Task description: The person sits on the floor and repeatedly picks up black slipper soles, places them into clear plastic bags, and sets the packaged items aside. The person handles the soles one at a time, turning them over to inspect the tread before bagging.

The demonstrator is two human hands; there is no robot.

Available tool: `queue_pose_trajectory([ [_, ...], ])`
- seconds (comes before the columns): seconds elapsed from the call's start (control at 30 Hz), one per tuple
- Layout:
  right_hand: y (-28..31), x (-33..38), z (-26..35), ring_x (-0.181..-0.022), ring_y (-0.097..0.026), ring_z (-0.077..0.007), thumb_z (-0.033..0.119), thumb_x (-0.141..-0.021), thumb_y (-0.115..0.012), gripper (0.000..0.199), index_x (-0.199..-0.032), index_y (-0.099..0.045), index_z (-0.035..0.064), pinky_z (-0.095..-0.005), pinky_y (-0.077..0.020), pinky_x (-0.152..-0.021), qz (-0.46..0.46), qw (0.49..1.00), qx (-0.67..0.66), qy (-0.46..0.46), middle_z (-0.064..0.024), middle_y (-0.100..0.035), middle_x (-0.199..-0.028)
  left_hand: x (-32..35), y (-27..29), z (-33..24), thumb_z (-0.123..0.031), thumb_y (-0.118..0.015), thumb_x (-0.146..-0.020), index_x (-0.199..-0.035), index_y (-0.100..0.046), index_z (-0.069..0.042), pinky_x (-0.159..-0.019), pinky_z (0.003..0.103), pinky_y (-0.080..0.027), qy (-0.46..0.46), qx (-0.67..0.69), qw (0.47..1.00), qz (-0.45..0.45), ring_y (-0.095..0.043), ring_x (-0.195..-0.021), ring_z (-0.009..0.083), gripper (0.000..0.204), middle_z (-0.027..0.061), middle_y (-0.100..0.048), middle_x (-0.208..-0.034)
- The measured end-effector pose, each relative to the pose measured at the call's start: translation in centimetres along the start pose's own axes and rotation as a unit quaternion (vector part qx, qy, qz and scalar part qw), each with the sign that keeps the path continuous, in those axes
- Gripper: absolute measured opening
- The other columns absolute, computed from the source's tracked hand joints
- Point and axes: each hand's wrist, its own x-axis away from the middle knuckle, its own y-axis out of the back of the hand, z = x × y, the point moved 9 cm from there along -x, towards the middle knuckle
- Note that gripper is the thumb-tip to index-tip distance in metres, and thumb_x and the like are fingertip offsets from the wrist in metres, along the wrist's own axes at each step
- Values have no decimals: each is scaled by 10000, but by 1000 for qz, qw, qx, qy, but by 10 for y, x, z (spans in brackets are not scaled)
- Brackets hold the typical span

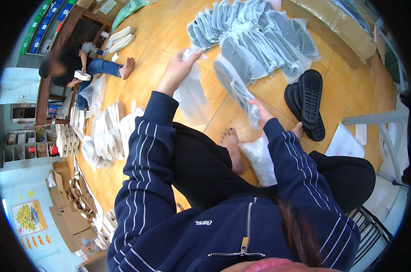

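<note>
Left hand: pinching plastic bag; right hand: gripping bagged sole.
Ahead on floor: pile of wrapped soles; near it, black soles, stacked.

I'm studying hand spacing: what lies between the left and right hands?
The head view shows a translucent plastic bag in the left hand, a grey plastic-wrapped sole-shaped piece in the right hand, and tan floor between.

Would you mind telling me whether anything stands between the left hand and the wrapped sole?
Only the thin bag hanging from the left hand; past it, floor shows up to the wrapped sole, which the right hand holds.
</note>
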Motion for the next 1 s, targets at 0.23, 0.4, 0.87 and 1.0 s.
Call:
queue_pose_trajectory([
  [0.23,-91,61,81,-1017,-653,-338,461,-806,-644,679,-1332,-517,50,-445,-523,-892,328,924,-199,1,-154,-653,-1177,-1,14,-23,-487,-620,-928,-1219,-610,-8,-775,277,-483,-46,110,991,-53,-609,-877,123,561,44,-662,-1030],
  [0.4,-58,36,80,-1048,-648,-296,515,-952,-492,599,-1348,-515,65,-448,-517,-923,149,938,-303,79,-118,-646,-1208,0,-17,-32,-354,-639,-951,-1054,-664,-25,-661,221,-451,-83,166,981,54,-571,-732,56,345,-26,-653,-881],
  [0.87,-18,34,17,-1163,-599,-203,474,-992,-476,519,-1327,-541,84,-385,-470,-1008,53,984,-170,-10,-74,-623,-1273,15,-7,-56,-400,-441,-1029,-1003,-595,-89,-660,267,-479,8,528,849,-14,-559,-715,126,348,3,-588,-813],
  [1.0,25,15,-3,-1064,-644,-155,354,-960,-603,439,-1262,-587,36,-307,-509,-925,18,995,-93,9,-65,-661,-1200,-13,34,-33,-413,-420,-1025,-1064,-593,-84,-510,293,-409,-152,638,725,209,-491,-619,118,374,5,-516,-746],
])
